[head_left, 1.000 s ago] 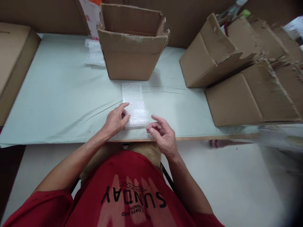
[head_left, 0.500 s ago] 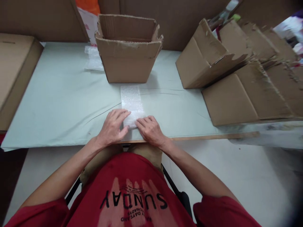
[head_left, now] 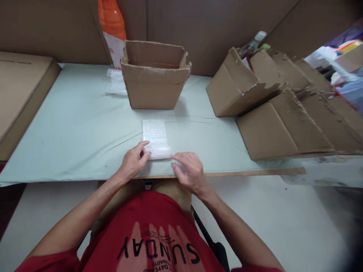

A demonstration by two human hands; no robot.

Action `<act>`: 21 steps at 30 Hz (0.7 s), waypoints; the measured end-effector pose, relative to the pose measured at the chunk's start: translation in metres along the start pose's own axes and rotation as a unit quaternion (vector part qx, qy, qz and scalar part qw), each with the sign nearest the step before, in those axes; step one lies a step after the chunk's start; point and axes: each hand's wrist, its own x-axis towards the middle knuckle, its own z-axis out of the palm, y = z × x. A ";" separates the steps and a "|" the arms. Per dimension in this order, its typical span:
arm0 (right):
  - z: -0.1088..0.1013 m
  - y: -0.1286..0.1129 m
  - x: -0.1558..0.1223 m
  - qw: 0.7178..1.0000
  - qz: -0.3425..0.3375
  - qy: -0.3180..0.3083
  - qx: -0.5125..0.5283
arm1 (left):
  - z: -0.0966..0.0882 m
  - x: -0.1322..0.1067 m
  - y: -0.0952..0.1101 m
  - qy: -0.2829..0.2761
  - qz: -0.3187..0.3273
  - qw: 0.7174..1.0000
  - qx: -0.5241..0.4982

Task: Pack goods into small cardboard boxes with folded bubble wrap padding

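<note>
A folded sheet of clear bubble wrap (head_left: 155, 132) lies flat on the cloth-covered table, close to the front edge. Its near end is doubled over into a thicker strip. My left hand (head_left: 134, 160) holds it at the near left side, thumb and index finger curled over the edge with a gap between them. At the near right corner, my right hand (head_left: 189, 170) is slightly blurred, thumb and fingers apart, its index fingertip at or just beside the wrap. Nothing shows in the right hand.
An open cardboard box (head_left: 154, 88) stands beyond the wrap. Behind its left side lies more bubble wrap (head_left: 117, 82), near an orange bottle (head_left: 112, 20). Several cut cardboard boxes (head_left: 266, 128) lean along the right. A large flat carton (head_left: 22, 94) borders the left.
My right hand has moved off the wrap, to the right, and its fingers have spread. The wrap's near end now looks folded over and shorter. The view has tilted up slightly.
</note>
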 end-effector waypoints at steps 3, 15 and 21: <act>0.019 0.000 -0.003 0.994 -0.077 -0.066 -0.046 | 0.005 0.003 -0.001 0.026 0.008 0.999 0.040; 0.022 0.009 0.033 0.982 -0.018 -0.182 0.050 | -0.007 -0.032 -0.017 0.038 0.225 0.971 0.072; 0.015 0.001 0.026 0.994 0.033 -0.097 -0.029 | 0.006 0.009 -0.009 0.052 0.126 0.990 0.037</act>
